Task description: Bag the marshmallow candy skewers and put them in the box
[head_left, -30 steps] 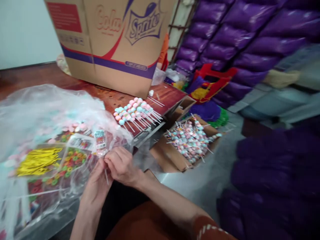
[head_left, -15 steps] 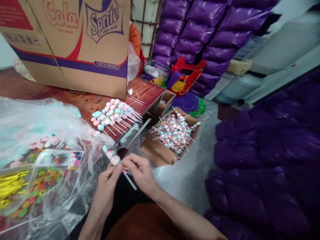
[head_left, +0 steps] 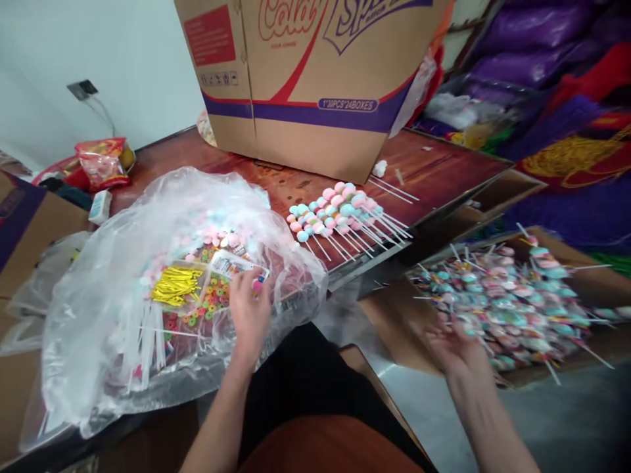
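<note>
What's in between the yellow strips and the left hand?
Lots of colourful little rings lie between the yellow strips and the left hand, as the head view shows.

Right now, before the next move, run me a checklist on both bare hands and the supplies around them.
1. Left hand at the small white printed plastic wrappers: ok, its fingers are at their near end.
2. One wrapper gripped: cannot tell, the fingertips hide it.
3. Right hand empty: cannot tell, it is blurred beside the wrapped pink-and-blue candy sticks.
4. Those sticks all within the open brown cardboard box: not ok, several poke out over its edges.
5. Shiny yellow strips bunched together: ok.
6. Unwrapped pink-and-blue candy skewers grouped: ok, side by side near the table edge.
</note>
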Demonstrator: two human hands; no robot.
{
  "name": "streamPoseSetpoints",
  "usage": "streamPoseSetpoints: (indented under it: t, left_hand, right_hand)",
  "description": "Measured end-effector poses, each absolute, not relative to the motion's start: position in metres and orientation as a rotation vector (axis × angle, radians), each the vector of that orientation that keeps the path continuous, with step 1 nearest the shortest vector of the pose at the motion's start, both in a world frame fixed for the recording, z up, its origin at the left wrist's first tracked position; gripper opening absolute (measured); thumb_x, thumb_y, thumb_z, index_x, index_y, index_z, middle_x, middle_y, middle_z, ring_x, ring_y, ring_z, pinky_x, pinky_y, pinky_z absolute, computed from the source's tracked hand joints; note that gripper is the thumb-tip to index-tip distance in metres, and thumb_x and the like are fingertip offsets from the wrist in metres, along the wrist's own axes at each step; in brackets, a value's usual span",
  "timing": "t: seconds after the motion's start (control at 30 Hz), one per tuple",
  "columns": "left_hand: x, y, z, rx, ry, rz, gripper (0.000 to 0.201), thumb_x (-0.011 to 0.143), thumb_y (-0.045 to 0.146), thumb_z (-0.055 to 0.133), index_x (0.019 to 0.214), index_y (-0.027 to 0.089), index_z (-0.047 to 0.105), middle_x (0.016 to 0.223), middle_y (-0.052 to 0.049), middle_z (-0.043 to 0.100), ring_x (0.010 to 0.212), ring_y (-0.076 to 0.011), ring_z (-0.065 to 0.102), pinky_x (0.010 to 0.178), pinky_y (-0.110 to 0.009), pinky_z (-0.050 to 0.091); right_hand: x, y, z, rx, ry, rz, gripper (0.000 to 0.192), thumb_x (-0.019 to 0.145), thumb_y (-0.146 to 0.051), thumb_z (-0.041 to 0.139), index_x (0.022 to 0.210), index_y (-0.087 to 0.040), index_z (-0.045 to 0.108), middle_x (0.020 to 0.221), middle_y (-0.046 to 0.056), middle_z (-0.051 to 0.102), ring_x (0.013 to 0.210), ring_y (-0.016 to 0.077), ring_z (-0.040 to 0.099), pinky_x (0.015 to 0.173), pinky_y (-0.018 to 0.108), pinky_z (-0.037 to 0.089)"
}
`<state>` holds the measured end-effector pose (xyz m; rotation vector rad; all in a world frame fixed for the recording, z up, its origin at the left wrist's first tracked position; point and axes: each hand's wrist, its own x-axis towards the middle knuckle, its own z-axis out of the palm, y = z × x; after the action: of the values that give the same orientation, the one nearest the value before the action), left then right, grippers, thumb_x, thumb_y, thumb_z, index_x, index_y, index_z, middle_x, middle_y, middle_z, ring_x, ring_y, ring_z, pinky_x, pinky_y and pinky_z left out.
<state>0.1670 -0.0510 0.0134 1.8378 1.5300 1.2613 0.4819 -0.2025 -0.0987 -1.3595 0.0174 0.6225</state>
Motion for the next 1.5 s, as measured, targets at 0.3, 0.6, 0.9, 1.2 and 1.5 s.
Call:
streamPoseSetpoints:
  t: [0.3, 0.6, 0.9, 1.2, 1.5]
  left_hand:
    - [0.124, -0.011, -0.004, 1.911, 1.789, 1.189, 0.011, 0.080, 0.021, 0.068, 0.070, 0.022, 0.066, 0.077, -0.004, 0.061, 0.075, -0.0213, 0.054, 0.076, -0.033, 0.040]
    - [0.125, -0.049, 0.016, 1.473, 1.456, 1.360, 0.021, 0.079, 0.038, 0.074, 0.080, 0.018, 0.068, 0.076, -0.001, 0.063, 0.066, -0.0140, 0.056, 0.064, -0.025, 0.043]
    - [0.141, -0.095, 0.023, 0.653, 1.122, 1.235, 0.040, 0.076, 0.053, 0.077, 0.079, 0.013, 0.070, 0.072, -0.002, 0.063, 0.057, -0.0083, 0.047, 0.050, -0.020, 0.037]
    - [0.164, -0.080, 0.034, 0.447, 1.058, 1.438, 0.039, 0.055, 0.035, 0.093, 0.060, 0.013, 0.062, 0.058, 0.004, 0.056, 0.052, -0.0054, 0.046, 0.049, -0.018, 0.038]
    - [0.158, -0.076, 0.035, 0.291, 1.036, 1.328, 0.034, 0.053, 0.024, 0.092, 0.067, 0.013, 0.064, 0.064, 0.004, 0.059, 0.051, -0.0052, 0.047, 0.046, -0.018, 0.038]
  right_hand:
    - [0.354, -0.144, -0.048, -1.398, -0.478, 0.808, 0.024, 0.078, -0.038, 0.072, 0.092, -0.018, 0.073, 0.069, 0.001, 0.065, 0.055, 0.0114, 0.050, 0.052, 0.025, 0.041]
    - [0.251, -0.071, 0.010, -1.216, -0.911, 1.084, 0.025, 0.074, -0.037, 0.075, 0.088, -0.017, 0.070, 0.080, 0.003, 0.068, 0.065, 0.0146, 0.056, 0.060, 0.026, 0.047]
    - [0.256, -0.078, 0.012, -1.120, -0.829, 1.025, 0.021, 0.079, -0.031, 0.069, 0.067, -0.018, 0.058, 0.062, -0.005, 0.050, 0.060, 0.0103, 0.043, 0.058, 0.023, 0.036]
    - [0.257, -0.096, 0.016, -1.237, -1.016, 0.852, 0.037, 0.094, -0.037, 0.052, 0.063, -0.021, 0.040, 0.062, -0.005, 0.037, 0.060, 0.0108, 0.034, 0.057, 0.025, 0.030]
    - [0.280, -0.095, 0.013, -1.287, -1.306, 0.583, 0.043, 0.099, -0.031, 0.049, 0.060, -0.021, 0.032, 0.061, -0.005, 0.036, 0.057, 0.0105, 0.035, 0.059, 0.027, 0.030]
